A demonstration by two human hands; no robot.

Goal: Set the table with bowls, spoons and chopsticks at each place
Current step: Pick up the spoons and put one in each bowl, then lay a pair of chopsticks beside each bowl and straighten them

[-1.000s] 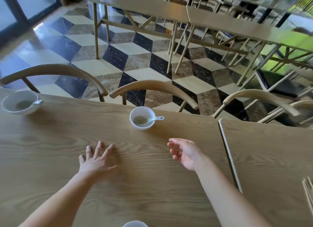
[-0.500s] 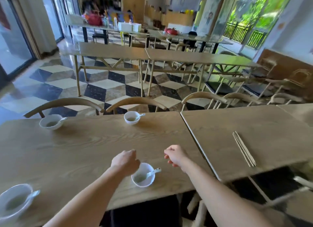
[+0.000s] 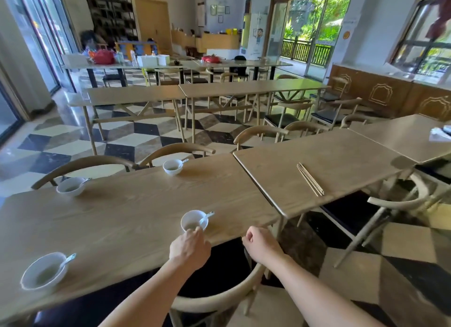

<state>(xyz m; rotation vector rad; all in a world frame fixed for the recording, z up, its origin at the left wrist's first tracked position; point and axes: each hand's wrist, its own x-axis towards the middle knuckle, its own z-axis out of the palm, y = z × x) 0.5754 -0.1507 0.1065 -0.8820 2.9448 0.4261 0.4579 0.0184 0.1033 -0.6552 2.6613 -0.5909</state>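
Observation:
Several white bowls, each with a white spoon in it, stand on the long wooden table (image 3: 127,212): one far left (image 3: 70,186), one far middle (image 3: 172,166), one near left (image 3: 44,271) and one near right (image 3: 194,220). My left hand (image 3: 190,249) is curled at the near rim of the near right bowl, fingertips on it. My right hand (image 3: 261,243) hangs in a loose fist with nothing in it, just off the table's front edge, right of that bowl. A bundle of chopsticks (image 3: 310,179) lies on the adjoining table (image 3: 341,155) to the right.
A curved wooden chair back (image 3: 219,300) sits under my arms. More chairs (image 3: 175,148) line the far side and the right end (image 3: 400,204). Other tables (image 3: 244,87) fill the room behind, on a checkered floor.
The view has pulled back and lifted from the far bowl to the whole table. My left hand has drawn back to the near right bowl; my right hand has retreated past the table's edge.

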